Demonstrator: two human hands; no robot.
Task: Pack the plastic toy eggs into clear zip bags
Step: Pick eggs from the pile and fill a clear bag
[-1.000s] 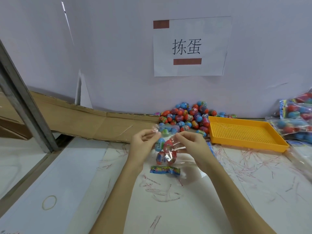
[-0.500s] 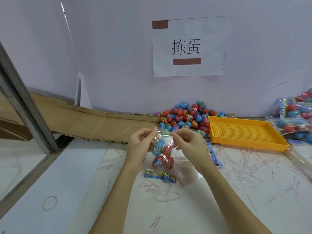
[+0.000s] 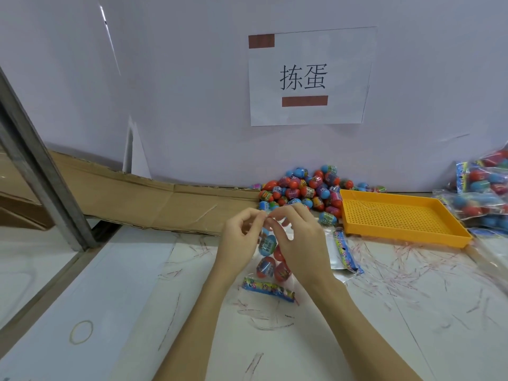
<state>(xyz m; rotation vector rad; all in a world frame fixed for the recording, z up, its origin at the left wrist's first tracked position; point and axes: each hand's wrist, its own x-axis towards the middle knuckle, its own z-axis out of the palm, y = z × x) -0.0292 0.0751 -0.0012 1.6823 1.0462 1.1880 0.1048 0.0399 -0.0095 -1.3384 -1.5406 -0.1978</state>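
A rubber band (image 3: pixel 81 331) lies at the table's left. The left hand (image 3: pixel 239 243) and right hand (image 3: pixel 299 243) pinch the top of a clear zip bag (image 3: pixel 270 259) holding toy eggs above the table. Behind sit the loose egg pile (image 3: pixel 302 191), then a yellow tray (image 3: pixel 398 215).

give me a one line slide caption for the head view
Both hands, left hand and right hand, pinch the top of a clear zip bag holding toy eggs.

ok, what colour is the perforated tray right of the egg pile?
Orange-yellow all over; the tray shows plainly in the head view, the only one.
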